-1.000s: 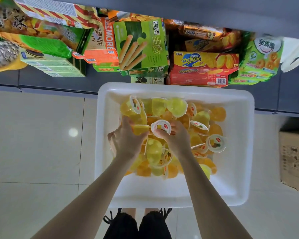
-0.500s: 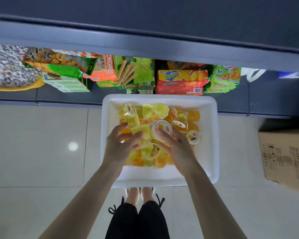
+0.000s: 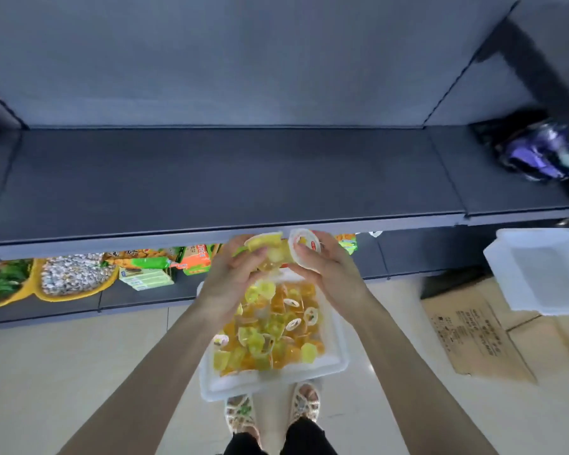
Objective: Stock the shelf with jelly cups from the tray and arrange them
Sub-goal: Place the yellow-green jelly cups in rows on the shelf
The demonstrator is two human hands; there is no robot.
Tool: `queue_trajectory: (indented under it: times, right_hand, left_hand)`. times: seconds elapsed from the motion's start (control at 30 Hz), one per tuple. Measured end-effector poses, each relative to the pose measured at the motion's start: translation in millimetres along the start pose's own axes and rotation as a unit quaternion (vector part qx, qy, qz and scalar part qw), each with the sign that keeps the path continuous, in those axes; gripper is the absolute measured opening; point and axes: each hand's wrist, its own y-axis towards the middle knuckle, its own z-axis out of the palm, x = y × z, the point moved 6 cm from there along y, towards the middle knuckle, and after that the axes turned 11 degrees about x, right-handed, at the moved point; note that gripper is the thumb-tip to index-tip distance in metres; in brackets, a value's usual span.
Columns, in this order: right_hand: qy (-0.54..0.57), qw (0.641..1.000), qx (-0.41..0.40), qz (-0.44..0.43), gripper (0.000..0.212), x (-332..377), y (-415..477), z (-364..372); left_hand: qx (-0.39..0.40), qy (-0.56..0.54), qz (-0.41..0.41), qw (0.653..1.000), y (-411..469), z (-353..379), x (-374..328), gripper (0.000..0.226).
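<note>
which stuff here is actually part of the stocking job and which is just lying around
In the job: held jelly cups, left hand, right hand, floor tray, spare jelly cups in it, dark shelf.
Lying about: flattened cardboard, second white tray, snack boxes, purple packets.

Tray (image 3: 340, 356) on floor (image 3: 63, 372) below shelf (image 3: 211, 178)

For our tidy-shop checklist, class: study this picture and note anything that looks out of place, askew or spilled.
The jelly cups lie jumbled in the white tray, tipped every way rather than upright. Flattened cardboard lies loose on the floor at right. Nothing looks spilled or broken.
</note>
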Motion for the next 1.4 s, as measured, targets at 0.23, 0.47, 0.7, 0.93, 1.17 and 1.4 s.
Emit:
queue_trajectory:
  times: [0.23, 0.47, 0.7, 0.93, 1.17, 1.4]
  right_hand:
    - [-0.067, 0.989, 0.007, -0.133, 0.029, 142.1, -32.8, -29.8]
    - [-0.161, 0.968, 0.038, -0.189, 0.042, 242.4, -71.3, -117.2]
    - [-0.193, 0.949, 0.041, -0.245, 0.043, 334.4, -90.4, -199.0]
    - [-0.244, 0.927, 0.028, -0.284, 0.037, 407.4, -67.8, -251.5]
    - [-0.305, 0.904, -0.016, -0.300, 0.038, 468.9, -16.1, -292.9]
    - [-0.397, 0.868, -0.039, -0.296, 0.027, 521.0, 57.1, -302.9]
  left_hand:
    - [0.051, 0.076, 0.091, 0.992, 14.0, 94.9, -107.4, 0.024]
    - [0.060, 0.124, 0.168, 0.976, 34.6, 220.9, -157.6, 0.051]
    - [0.051, 0.128, 0.236, 0.962, 54.7, 328.8, -188.4, 0.043]
    - [0.000, 0.202, 0.285, 0.937, 93.6, 380.0, -243.2, 0.032]
    - [-0.038, 0.290, 0.285, 0.913, 162.7, 392.6, -290.6, 0.036]
    - [-0.077, 0.419, 0.300, 0.853, 243.8, 395.9, -335.2, 0.033]
